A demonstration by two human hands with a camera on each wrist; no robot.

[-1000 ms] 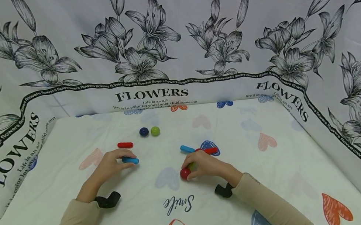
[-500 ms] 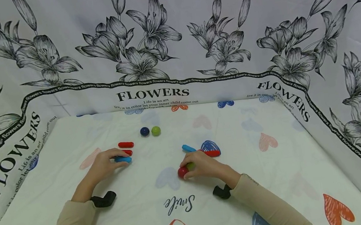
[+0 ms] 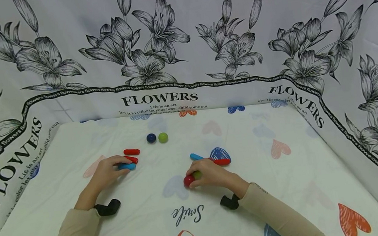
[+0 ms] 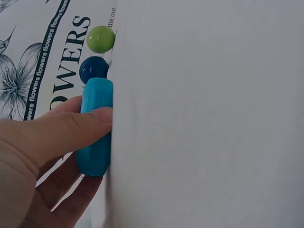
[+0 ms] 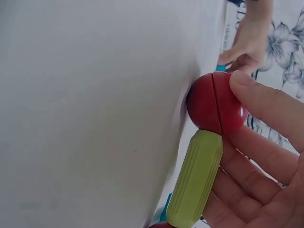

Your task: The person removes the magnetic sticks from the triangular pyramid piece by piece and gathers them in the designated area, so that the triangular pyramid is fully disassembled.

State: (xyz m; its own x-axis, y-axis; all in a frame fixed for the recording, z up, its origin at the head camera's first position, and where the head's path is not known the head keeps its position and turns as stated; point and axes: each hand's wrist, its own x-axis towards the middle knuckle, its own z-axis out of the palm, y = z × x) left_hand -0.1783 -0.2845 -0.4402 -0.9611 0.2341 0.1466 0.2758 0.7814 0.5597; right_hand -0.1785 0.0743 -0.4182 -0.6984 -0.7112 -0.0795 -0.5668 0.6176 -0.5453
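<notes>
My left hand (image 3: 105,172) pinches a blue rod (image 4: 95,152) low over the tablecloth, its thumb across the near side. Just beyond it lie two short red rods, one (image 3: 131,151) farther back and one (image 3: 131,159) beside the blue rod. My right hand (image 3: 213,173) holds a red ball (image 5: 204,102) between thumb and fingers. A ribbed green rod (image 5: 194,180) joins onto that ball, and part of a second red ball (image 5: 161,225) shows at the rod's other end. In the head view the right hand hides most of this piece.
A dark blue ball (image 3: 151,138) and a green ball (image 3: 163,137) sit side by side toward the back. Beyond the right hand lie another blue rod (image 3: 196,156) and a red rod (image 3: 221,162). A black wrist-worn device (image 3: 108,207) shows at the left wrist.
My left hand has carried the blue rod to the left, bringing a second red rod into sight. The right hand has shifted slightly left with the red ball and green rod.
</notes>
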